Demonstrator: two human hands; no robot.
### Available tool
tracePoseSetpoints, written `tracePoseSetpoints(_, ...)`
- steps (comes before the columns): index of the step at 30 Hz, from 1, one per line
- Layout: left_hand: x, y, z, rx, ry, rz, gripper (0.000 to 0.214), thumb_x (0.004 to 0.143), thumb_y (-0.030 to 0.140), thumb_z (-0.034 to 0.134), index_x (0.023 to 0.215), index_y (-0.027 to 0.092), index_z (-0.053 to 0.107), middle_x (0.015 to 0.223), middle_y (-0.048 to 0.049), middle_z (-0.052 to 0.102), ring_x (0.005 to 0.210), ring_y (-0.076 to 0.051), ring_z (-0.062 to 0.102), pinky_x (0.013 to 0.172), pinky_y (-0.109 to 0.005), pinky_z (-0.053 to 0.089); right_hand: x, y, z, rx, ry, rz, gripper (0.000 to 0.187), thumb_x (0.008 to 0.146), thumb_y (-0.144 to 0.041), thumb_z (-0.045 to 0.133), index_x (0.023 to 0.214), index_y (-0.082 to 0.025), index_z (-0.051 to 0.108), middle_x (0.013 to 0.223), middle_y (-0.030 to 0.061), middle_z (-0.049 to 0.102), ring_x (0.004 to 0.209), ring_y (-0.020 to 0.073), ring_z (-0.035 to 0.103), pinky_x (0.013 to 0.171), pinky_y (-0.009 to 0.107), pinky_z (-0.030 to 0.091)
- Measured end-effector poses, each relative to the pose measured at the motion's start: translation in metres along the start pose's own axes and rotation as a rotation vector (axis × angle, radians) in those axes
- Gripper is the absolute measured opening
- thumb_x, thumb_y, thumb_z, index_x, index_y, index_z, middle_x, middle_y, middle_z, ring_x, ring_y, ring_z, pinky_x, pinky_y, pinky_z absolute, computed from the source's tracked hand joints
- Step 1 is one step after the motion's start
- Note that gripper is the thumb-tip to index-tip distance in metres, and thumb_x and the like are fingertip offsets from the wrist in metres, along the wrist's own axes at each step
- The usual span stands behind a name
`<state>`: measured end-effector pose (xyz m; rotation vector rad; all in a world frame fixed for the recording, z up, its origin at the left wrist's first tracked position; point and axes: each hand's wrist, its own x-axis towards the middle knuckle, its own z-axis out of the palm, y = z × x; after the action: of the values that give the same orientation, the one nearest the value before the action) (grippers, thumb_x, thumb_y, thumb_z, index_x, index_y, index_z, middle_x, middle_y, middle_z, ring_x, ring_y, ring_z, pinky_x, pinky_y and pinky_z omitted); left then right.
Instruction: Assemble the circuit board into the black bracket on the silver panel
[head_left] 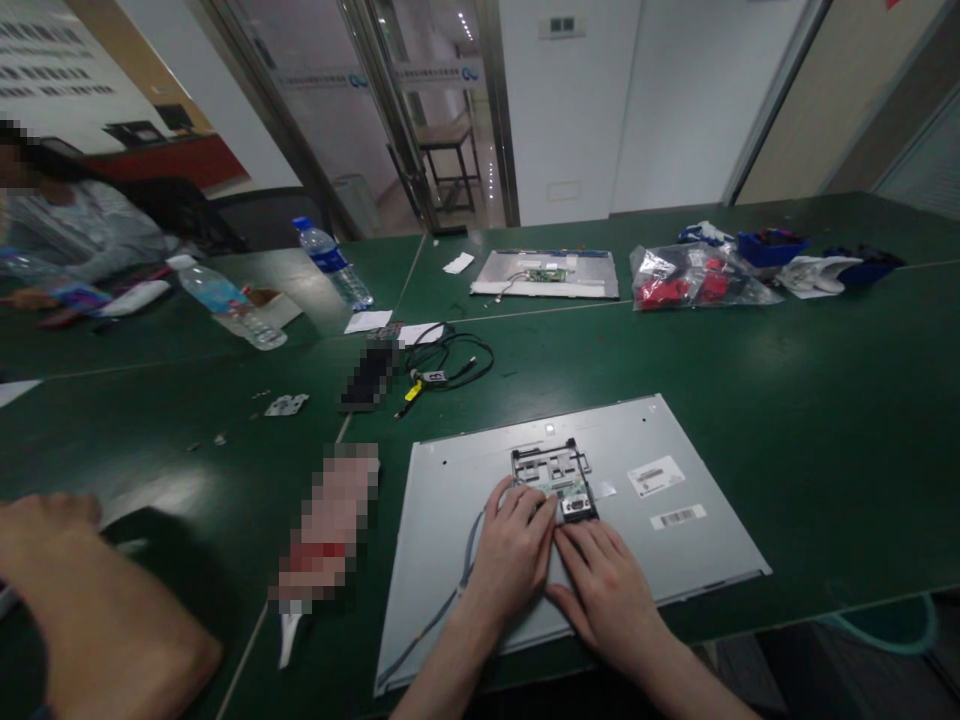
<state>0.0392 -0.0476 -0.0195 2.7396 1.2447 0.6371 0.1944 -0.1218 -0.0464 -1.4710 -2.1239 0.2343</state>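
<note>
A grey metal monitor back panel (675, 560) lies flat on the green table (825, 420) in front of me. A small black-framed circuit board (559, 480) sits near its middle. My left hand (514, 545) rests on the panel with its fingertips curled down against the board's near left edge. My right hand (600, 585) lies flat beside it, fingers stretched toward the board's near edge. A grey cable (469, 560) runs from under my left hand toward the panel's near left corner. Neither hand holds anything I can see.
Another person's arm (97, 610) lies at the near left, and a seated person (67, 230) is at the far left. Two water bottles (225, 300), a black cable coil (450, 365), a second panel (547, 275), and bags of parts (697, 275) lie farther back.
</note>
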Motion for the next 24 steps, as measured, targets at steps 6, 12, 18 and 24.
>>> tracePoseSetpoints(6,0.0008,0.0007,0.0015,0.017,0.029,-0.004,0.024,0.092,0.016,0.054,0.114,0.020,0.065,0.102,-0.0057,0.070,0.105,-0.024,0.059,0.111,-0.050,0.034,0.0008,-0.0086,0.0070,-0.015,0.060,0.056,0.040,0.091,-0.029,0.057,0.127,-0.012,0.058,0.119,0.0143,0.065,0.114,0.0299,0.056,0.107,0.047,0.040)
tracePoseSetpoints(12,0.0003,0.0022,0.0005,0.000,0.035,-0.014,0.020,0.096,0.018,0.052,0.110,0.021,0.066,0.103,-0.0050,0.072,0.107,-0.024,0.060,0.111,-0.051,0.033,0.0003,-0.0103,0.0082,-0.041,0.069,0.044,0.039,0.093,-0.026,0.052,0.128,-0.011,0.056,0.119,0.0151,0.064,0.114,0.0296,0.056,0.107,0.046,0.041)
tracePoseSetpoints(18,-0.0011,0.0021,0.0005,0.012,0.041,0.009,0.020,0.095,0.018,0.053,0.109,0.021,0.067,0.105,-0.0044,0.072,0.108,-0.023,0.060,0.112,-0.049,0.033,-0.0001,-0.0097,0.0080,-0.036,0.061,0.045,0.038,0.092,-0.025,0.052,0.127,-0.011,0.057,0.119,0.0152,0.064,0.113,0.0285,0.056,0.106,0.047,0.043)
tracePoseSetpoints(24,-0.0020,0.0033,0.0007,0.023,0.016,0.003,0.021,0.095,0.020,0.054,0.112,0.020,0.066,0.108,-0.0049,0.071,0.111,-0.024,0.059,0.112,-0.050,0.033,-0.0008,-0.0083,0.0087,-0.009,0.069,0.039,0.037,0.093,-0.024,0.049,0.127,-0.011,0.057,0.117,0.0150,0.065,0.113,0.0283,0.057,0.106,0.046,0.042)
